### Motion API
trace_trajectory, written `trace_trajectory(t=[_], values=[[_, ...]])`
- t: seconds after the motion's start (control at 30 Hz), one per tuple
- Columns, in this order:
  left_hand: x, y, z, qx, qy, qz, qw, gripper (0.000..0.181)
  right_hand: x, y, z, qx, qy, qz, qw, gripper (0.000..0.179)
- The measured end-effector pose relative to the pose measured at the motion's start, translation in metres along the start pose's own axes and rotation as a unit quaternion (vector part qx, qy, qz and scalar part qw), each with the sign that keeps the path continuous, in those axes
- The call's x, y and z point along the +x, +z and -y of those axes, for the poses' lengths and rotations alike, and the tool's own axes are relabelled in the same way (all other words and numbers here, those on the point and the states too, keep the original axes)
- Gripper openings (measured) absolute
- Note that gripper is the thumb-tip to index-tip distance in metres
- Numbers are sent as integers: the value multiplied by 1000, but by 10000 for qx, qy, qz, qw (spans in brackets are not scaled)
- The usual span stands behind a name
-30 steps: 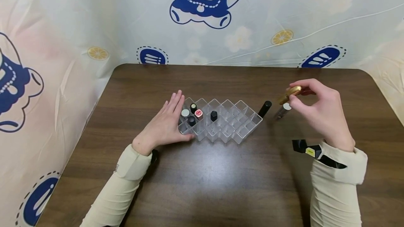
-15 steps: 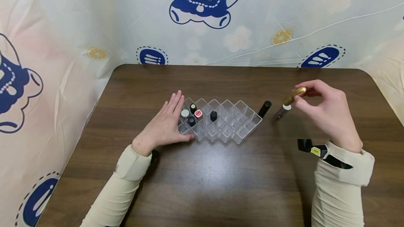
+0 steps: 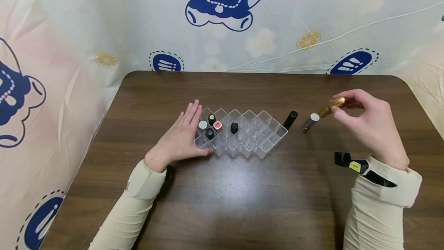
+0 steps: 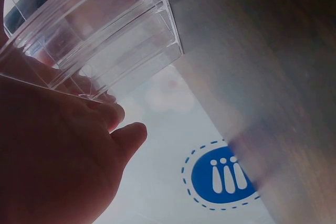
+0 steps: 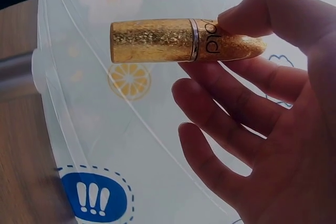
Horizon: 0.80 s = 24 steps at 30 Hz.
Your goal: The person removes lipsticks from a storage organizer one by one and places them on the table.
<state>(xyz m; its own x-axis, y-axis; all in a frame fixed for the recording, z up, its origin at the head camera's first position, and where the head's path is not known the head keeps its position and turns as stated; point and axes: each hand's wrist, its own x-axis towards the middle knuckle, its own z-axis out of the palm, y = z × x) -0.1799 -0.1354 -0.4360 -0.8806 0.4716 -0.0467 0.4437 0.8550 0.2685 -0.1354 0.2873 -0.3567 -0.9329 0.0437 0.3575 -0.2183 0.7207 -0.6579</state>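
Left hand (image 3: pixel 180 138) lies flat-fingered against the left end of the clear acrylic honeycomb organiser (image 3: pixel 258 140) on the brown wooden table (image 3: pixel 225 200). Five capped tubes (image 3: pixel 212 124) stand in its left cells; the remaining cells hold nothing. Right of it, a black tube (image 3: pixel 290 119) and a silver-capped tube (image 3: pixel 310 121) lie unfiled. Right hand (image 3: pixel 369 126) pinches a gold glitter lipstick tube (image 5: pixel 181 40), held above the table, apart from the organiser. Judged under halfway.

head view overhead, wrist views close
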Motion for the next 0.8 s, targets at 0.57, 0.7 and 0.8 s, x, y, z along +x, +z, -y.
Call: trace_trajectory(t=[0.57, 0.7, 0.8], values=[[0, 1, 0, 14, 54, -49, 10000, 125, 0, -8, -16, -300, 466, 230, 9982, 22], [0, 1, 0, 16, 45, -57, 10000, 125, -1, -9, -19, -407, 526, 248, 9975, 21], [0, 0, 0, 32, 47, -63, 10000, 125, 0, -10, -22, -465, 536, 274, 9971, 21]])
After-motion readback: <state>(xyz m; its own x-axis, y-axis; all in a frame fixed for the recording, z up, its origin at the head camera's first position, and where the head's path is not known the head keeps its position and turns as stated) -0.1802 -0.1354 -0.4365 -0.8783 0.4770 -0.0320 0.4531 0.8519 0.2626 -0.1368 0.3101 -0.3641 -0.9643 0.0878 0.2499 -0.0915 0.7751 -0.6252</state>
